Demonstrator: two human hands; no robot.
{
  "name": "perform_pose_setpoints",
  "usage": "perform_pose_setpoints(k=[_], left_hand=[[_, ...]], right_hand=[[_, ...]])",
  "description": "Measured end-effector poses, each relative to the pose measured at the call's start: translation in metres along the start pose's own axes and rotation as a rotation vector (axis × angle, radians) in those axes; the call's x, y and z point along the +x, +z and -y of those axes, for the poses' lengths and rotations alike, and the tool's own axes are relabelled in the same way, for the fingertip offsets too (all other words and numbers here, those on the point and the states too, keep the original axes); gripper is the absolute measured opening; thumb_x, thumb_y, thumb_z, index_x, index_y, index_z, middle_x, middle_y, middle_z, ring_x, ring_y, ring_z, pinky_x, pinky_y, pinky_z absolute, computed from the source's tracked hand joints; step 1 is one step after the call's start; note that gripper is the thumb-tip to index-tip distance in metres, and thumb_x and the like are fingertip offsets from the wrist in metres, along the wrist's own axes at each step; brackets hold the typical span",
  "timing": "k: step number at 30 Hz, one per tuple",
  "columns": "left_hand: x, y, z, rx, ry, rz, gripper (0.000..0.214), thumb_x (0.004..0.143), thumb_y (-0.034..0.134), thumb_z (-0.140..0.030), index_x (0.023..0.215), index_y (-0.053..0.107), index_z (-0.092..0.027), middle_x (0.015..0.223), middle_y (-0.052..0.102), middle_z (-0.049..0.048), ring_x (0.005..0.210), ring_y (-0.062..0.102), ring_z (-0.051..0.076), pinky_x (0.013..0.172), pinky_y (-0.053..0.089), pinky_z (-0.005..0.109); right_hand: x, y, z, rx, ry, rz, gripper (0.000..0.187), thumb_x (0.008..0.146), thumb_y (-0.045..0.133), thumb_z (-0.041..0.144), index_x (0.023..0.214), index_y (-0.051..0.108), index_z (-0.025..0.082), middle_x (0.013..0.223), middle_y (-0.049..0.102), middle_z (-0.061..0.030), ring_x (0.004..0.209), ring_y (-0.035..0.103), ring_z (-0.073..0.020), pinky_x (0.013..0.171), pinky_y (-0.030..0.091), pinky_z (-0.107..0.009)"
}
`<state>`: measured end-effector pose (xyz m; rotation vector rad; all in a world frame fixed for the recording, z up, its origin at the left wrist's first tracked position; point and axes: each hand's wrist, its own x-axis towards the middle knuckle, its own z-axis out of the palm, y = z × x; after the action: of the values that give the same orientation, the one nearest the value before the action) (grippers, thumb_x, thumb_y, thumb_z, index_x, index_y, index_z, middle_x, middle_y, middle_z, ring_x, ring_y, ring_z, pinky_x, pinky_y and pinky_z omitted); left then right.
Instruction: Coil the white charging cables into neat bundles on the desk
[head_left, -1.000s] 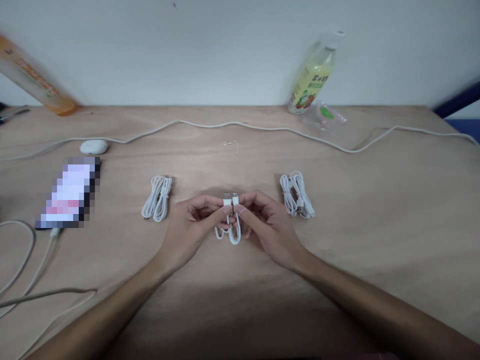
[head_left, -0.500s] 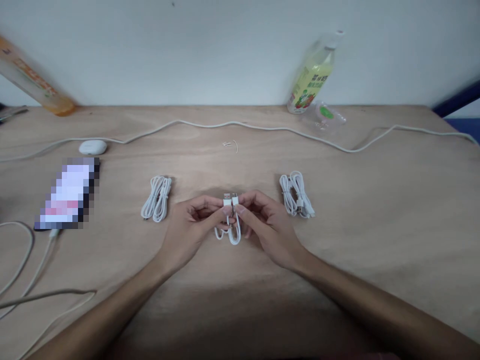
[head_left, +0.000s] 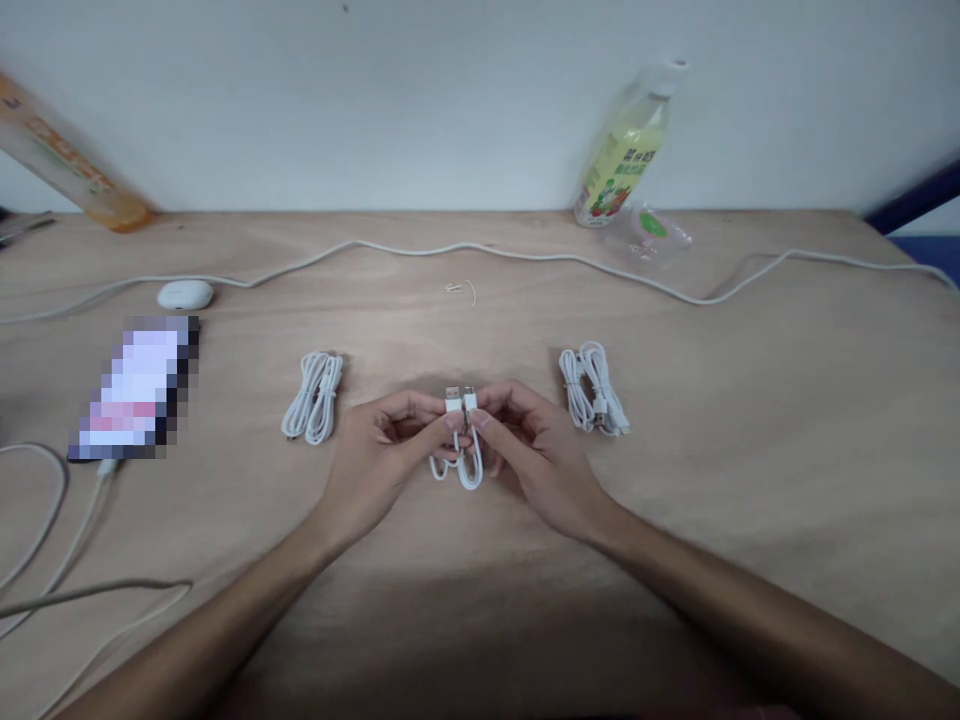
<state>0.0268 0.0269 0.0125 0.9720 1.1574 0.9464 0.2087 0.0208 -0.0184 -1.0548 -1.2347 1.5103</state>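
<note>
Between my two hands is a coiled white USB cable (head_left: 471, 470), its two plugs side by side and pointing away from me. My left hand (head_left: 390, 450) pinches it near the wider USB plug, thumb on top. Thumb and fingers of my right hand (head_left: 536, 445) close on it by the narrower plug. Loops of the cable hang below the thumbs; part of the coil is hidden behind my fingers. One bundled white cable (head_left: 315, 397) lies left of my left hand, and another bundled white cable (head_left: 592, 390) lies beyond my right hand.
A phone (head_left: 135, 390) with a charging lead and a white earbud case (head_left: 185, 294) lie at the left. A long white cord (head_left: 525, 255) crosses the back. Small twist ties (head_left: 461, 290), an orange bottle (head_left: 82, 170), a yellow-green bottle (head_left: 626, 150) and clear plastic packaging (head_left: 652, 235) are further off.
</note>
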Motion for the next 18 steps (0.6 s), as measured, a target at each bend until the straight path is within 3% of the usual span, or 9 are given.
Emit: perform_pose_setpoints(k=[18], left_hand=[[0.0001,-0.0011,-0.0004,-0.026,0.011,0.027,0.022,0.072,0.099,-0.024,0.085,0.082,-0.017,0.072,0.083,0.0002,0.062,0.076,0.012,0.064,0.065,0.016]], right_hand=[[0.0006,0.0002,-0.0015,0.023,-0.014,-0.002,0.021,0.099,0.075,0.042,0.101,0.073,0.021,0.083,0.072,-0.0005,0.067,0.065,-0.0115,0.054,0.053,-0.02]])
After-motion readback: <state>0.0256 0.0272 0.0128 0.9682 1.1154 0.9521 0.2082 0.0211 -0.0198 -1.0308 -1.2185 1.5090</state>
